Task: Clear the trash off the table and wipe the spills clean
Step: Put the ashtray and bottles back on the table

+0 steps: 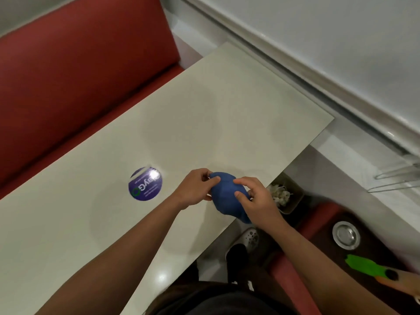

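Note:
A bunched blue cloth is held just above the near right part of the white table. My left hand pinches its left end between thumb and fingers. My right hand grips its right side, thumb on top, and the cloth's tail hangs past the table edge below that hand. Beyond the table edge, on the floor, a small beige bin holds crumpled white trash.
A round purple sticker lies on the table left of my hands. A red bench runs along the far side. A floor drain, a green object and wire hangers lie to the right.

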A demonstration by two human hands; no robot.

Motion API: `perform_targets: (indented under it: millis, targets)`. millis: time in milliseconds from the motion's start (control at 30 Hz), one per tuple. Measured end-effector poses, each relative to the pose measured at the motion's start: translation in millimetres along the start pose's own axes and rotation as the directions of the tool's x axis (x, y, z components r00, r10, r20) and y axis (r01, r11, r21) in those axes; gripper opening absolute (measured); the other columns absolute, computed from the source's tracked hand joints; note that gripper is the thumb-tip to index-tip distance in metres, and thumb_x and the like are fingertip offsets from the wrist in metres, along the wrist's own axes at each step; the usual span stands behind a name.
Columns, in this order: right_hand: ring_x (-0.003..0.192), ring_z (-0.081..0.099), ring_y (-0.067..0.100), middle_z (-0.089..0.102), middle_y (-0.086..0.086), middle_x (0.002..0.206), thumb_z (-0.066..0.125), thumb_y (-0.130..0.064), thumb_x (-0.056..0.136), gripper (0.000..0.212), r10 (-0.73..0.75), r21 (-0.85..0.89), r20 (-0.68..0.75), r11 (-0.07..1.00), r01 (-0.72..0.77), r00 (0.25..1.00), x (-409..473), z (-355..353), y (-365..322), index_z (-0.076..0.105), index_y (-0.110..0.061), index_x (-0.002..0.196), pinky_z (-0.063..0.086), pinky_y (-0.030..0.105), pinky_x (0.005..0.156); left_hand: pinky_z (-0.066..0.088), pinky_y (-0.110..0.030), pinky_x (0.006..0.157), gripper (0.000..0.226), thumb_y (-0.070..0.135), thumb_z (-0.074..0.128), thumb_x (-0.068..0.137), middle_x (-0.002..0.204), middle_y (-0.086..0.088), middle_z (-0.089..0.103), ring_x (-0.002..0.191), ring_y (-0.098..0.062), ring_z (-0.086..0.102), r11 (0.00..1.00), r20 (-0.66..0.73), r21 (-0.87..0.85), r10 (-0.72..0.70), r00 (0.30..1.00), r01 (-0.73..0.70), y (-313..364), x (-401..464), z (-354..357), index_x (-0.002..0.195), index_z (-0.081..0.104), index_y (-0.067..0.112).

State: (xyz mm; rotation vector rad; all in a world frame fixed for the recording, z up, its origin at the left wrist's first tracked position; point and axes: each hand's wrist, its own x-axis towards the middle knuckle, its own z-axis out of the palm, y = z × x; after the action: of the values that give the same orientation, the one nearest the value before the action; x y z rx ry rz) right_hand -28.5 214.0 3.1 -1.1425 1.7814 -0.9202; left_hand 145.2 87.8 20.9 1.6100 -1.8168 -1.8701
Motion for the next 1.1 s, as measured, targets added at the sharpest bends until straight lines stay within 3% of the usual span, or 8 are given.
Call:
perform_targets:
  millis: [267, 467, 567, 700, 833, 900, 967, 1100]
  targets:
    - [0.103, 0.06, 0.006, 0.058, -0.011, 0.126, 0.066, -0.016, 0.096, 0.033, 0.093, -0.014, -0.148, 0.995, -0.097, 0.984, 32.2, -127.0, 48.2, 0.062, -0.025, 0.128, 0.049, 0.021, 0.089, 0.062, -0.046, 0.086, 0.021, 0.033, 0.064, 0.097, 0.103, -0.006, 0.073, 0.096, -0.022, 0.071, 0.996, 0.037, 0.044, 0.071, 0.997, -0.072, 94.4, 78.4, 103.5, 0.11, 0.065, 0.016]
    - [0.11, 0.057, 0.009, 0.052, -0.012, 0.129, 0.076, -0.042, 0.088, 0.073, 0.342, 0.103, -0.044, 0.936, -0.336, 0.939, 45.5, -193.5, 76.0, 0.04, -0.023, 0.149, 0.048, 0.027, 0.092, 0.062, -0.044, 0.083, 0.021, 0.021, 0.058, 0.102, 0.11, -0.011, 0.07, 0.103, -0.028, 0.069, 0.997, 0.122, -0.015, 0.071, 0.99, -0.07, 139.2, 120.3, 161.3, 0.115, 0.06, 0.005]
    - [0.105, 0.068, 0.011, 0.07, -0.008, 0.122, 0.079, -0.067, 0.065, 0.082, 0.407, 0.062, 0.085, 0.909, -0.413, 0.909, 51.4, -219.6, 99.2, 0.059, -0.022, 0.131, 0.057, 0.043, 0.093, 0.06, -0.052, 0.086, 0.016, 0.019, 0.059, 0.102, 0.11, -0.015, 0.069, 0.104, -0.033, 0.069, 0.999, 0.146, -0.022, 0.035, 0.989, -0.032, 152.2, 137.2, 182.4, 0.11, 0.061, 0.005]
    - [0.088, 0.074, 0.018, 0.078, -0.002, 0.094, 0.082, -0.053, 0.073, 0.045, 0.446, -0.012, 0.218, 0.891, -0.454, 0.868, 53.8, -244.1, 123.4, 0.073, -0.021, 0.103, 0.058, 0.051, 0.087, 0.059, -0.056, 0.087, 0.007, 0.017, 0.057, 0.102, 0.109, -0.017, 0.069, 0.103, -0.032, 0.068, 0.999, 0.187, 0.016, 0.036, 0.982, -0.039, 163.2, 156.7, 206.2, 0.102, 0.06, 0.011]
    - [0.096, 0.074, 0.022, 0.078, -0.002, 0.1, 0.082, -0.071, 0.06, 0.068, 0.484, 0.103, 0.216, 0.852, -0.512, 0.848, 51.6, -262.6, 151.2, 0.076, -0.021, 0.106, 0.055, 0.054, 0.095, 0.062, -0.037, 0.074, 0.01, 0.01, 0.053, 0.104, 0.105, -0.015, 0.069, 0.094, -0.025, 0.069, 1.0, 0.239, -0.013, 0.014, 0.971, -0.011, 172.5, 178.3, 223.1, 0.107, 0.06, 0.004]
    - [0.101, 0.073, 0.026, 0.078, 0.003, 0.105, 0.085, -0.057, 0.069, 0.058, 0.502, 0.225, 0.17, 0.818, -0.529, 0.848, 50.9, -270.9, 159.4, 0.074, -0.017, 0.11, 0.052, 0.055, 0.099, 0.06, -0.024, 0.066, 0.012, 0.005, 0.052, 0.103, 0.102, -0.009, 0.068, 0.09, -0.018, 0.068, 1.0, 0.242, -0.025, 0.0, 0.97, 0.006, 179.0, 191.3, 229.6, 0.113, 0.059, 0.003]
    - [0.108, 0.071, 0.029, 0.076, 0.008, 0.111, 0.083, -0.03, 0.081, 0.043, 0.513, 0.366, 0.129, 0.771, -0.522, 0.848, 51.5, -280.9, 166.8, 0.07, -0.012, 0.118, 0.05, 0.054, 0.104, 0.062, -0.032, 0.075, 0.02, 0.0, 0.053, 0.101, 0.109, -0.01, 0.067, 0.093, -0.019, 0.068, 0.999, 0.244, -0.037, -0.029, 0.969, 0.039, 182.0, 207.1, 237.4, 0.119, 0.058, 0.005]
    - [0.116, 0.067, 0.029, 0.071, 0.01, 0.125, 0.08, -0.006, 0.079, 0.066, 0.537, 0.652, 0.077, 0.61, -0.45, 0.84, 54.1, -297.0, 188.4, 0.055, -0.015, 0.139, 0.052, 0.045, 0.099, 0.059, -0.042, 0.085, 0.042, -0.007, 0.053, 0.088, 0.115, -0.017, 0.067, 0.098, -0.028, 0.069, 0.986, 0.224, -0.127, -0.074, 0.972, 0.105, 201.0, 234.5, 255.7, 0.126, 0.056, 0.012]
